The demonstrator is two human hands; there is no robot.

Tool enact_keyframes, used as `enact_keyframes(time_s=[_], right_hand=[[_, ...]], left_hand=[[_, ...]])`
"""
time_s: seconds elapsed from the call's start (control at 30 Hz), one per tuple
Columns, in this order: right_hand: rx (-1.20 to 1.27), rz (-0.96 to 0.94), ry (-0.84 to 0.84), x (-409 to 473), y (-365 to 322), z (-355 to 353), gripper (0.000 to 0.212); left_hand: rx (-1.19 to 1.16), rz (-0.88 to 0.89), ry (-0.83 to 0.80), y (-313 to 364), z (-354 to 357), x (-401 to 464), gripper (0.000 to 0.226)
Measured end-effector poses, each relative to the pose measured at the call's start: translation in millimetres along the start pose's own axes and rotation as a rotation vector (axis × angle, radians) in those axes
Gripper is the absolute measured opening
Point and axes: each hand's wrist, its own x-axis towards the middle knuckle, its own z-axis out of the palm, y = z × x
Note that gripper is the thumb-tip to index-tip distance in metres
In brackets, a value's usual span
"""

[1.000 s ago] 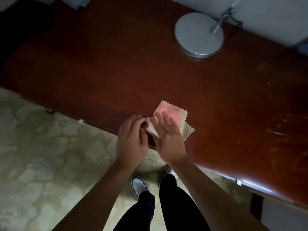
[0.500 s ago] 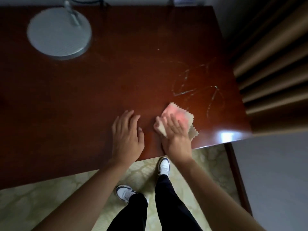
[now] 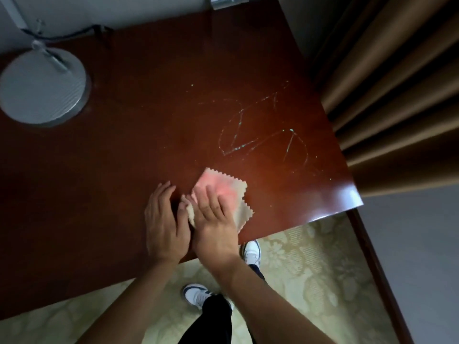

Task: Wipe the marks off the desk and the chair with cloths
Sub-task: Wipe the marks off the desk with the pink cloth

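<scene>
A small pink and beige cloth (image 3: 229,186) with zigzag edges lies near the front edge of the dark red wooden desk (image 3: 124,157). My right hand (image 3: 214,219) presses flat on the cloth with straight fingers. My left hand (image 3: 165,219) rests flat on the desk right beside it, its thumb touching the cloth's left edge. Pale chalk-like marks (image 3: 260,137) run across the desk beyond the cloth, toward the right corner. No chair is in view.
A round silver lamp base (image 3: 43,85) with its stem and cable stands at the desk's back left. Brown curtains (image 3: 397,90) hang to the right of the desk. My legs and shoes (image 3: 196,295) stand on patterned flooring below the desk edge.
My view has swung and closed in on the desk's right corner and its marks. My left hand has moved right until it touches the cloth; my right hand still presses on it.
</scene>
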Motion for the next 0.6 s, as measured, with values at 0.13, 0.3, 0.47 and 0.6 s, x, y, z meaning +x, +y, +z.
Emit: enact_keyframes(time_s=[0.13, 0.3, 0.47, 0.6], right_hand=[[-0.144, 0.117, 0.001, 1.8, 113.8, -39.1, 0.064], [-0.012, 0.486, 0.169, -4.6, 191.8, -68.4, 0.055], [0.061, 0.202, 0.025, -2.5, 63.9, -25.2, 0.070], [-0.050, 0.032, -0.025, -0.6, 115.2, -40.3, 0.064]], left_hand=[[0.134, 0.016, -0.035, 1.7, 5.3, 0.6, 0.048], [0.272, 0.034, -0.061, 2.6, 9.0, -0.7, 0.051], [0.242, 0.017, -0.030, 0.5, 9.9, -2.0, 0.049], [0.235, -0.013, -0.057, 1.8, 8.8, -2.8, 0.050]])
